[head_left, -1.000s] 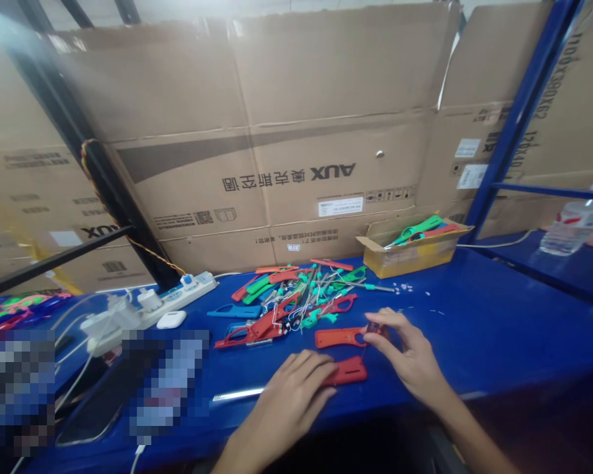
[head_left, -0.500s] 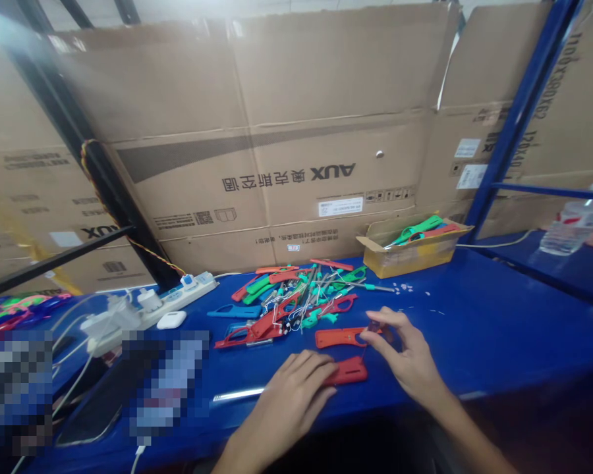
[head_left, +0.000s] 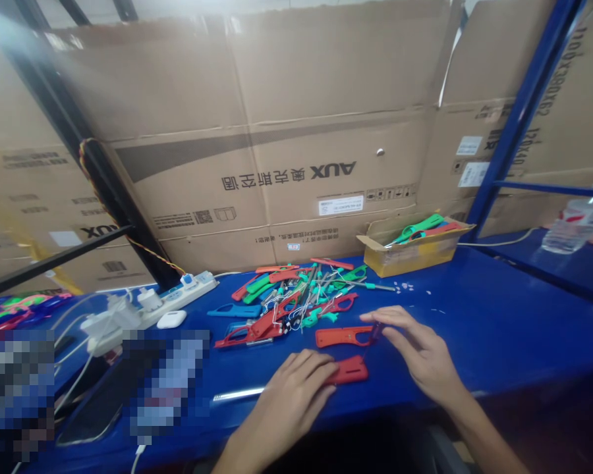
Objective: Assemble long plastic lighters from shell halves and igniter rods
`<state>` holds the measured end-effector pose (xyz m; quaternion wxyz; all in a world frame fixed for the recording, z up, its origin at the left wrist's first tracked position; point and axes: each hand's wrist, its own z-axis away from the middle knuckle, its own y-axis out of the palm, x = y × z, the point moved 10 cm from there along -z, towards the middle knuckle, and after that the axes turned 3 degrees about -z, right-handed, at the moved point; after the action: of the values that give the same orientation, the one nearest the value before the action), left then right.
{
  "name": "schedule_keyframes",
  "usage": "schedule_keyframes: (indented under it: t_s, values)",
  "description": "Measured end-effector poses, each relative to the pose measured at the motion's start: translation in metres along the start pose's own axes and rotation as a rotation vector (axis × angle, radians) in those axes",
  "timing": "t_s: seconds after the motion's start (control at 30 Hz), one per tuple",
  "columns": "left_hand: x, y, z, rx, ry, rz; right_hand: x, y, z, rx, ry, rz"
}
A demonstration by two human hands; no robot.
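Observation:
My left hand (head_left: 299,392) is closed over a red plastic casing (head_left: 352,370) near the table's front edge. To its right, my right hand (head_left: 420,349) pinches a small dark purple piece (head_left: 376,331) between thumb and fingers. Just behind the red casing lies an orange casing (head_left: 340,337), whose right end is close to the purple piece. A shiny metal strip (head_left: 240,395) rests left of my left hand. Farther back is a pile of red, green and blue casings, with metal rods and white wires (head_left: 296,299).
An open cardboard box (head_left: 410,258) of coloured casings stands at the back right. On the left are a power strip (head_left: 197,289), a white earphone case (head_left: 171,320) and phones. A water bottle (head_left: 573,220) stands far right. Small white bits (head_left: 408,287) lie behind my right hand.
My right hand has shifted slightly right, its fingers straighter, and more of the purple piece shows. My left hand and the red casing have barely moved.

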<state>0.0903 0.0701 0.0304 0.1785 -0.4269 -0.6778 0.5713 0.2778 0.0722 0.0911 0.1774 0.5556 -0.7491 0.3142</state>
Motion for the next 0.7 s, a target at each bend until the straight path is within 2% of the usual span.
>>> schedule_keyframes:
  t_s: [0.27, 0.7]
  values:
    - [0.0, 0.0, -0.001, 0.001, -0.002, 0.001, -0.002, 0.004, -0.001, -0.038, 0.082, -0.094]
    - [0.0, 0.0, -0.001, -0.012, 0.008, -0.02, -0.002, 0.015, -0.001, -0.01, 0.082, -0.212]
